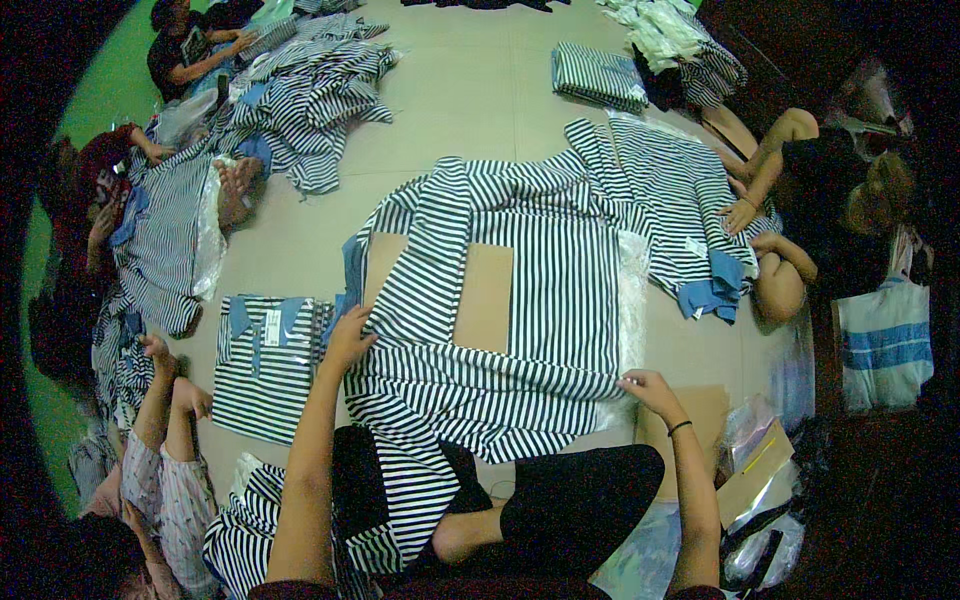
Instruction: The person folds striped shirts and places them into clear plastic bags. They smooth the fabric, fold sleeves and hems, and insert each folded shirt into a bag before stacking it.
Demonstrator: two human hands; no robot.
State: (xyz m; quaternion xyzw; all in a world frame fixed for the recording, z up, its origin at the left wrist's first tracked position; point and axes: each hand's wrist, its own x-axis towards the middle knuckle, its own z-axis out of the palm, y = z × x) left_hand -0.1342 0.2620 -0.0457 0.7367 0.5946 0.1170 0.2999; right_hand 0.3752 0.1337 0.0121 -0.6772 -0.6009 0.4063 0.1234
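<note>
A black-and-white striped shirt [565,280] with a blue collar lies spread face down in front of me. A brown cardboard sheet [487,297] rests on its back, partly covered by a sleeve folded across it. The lower part of the shirt is folded up in a band below the cardboard. My left hand [348,342] is closed on the shirt's left edge, near the collar. At the right end of the folded band, my right hand [652,390] pinches the cloth between thumb and fingers. Clear plastic [632,285] shows under the shirt's right side.
A folded, bagged striped shirt [265,375] lies left of my work. More striped shirts [310,100] are heaped at the far left. A folded stack [598,75] stands far right. Other people sit both sides handling shirts. Cardboard and plastic bags [755,470] lie at my right.
</note>
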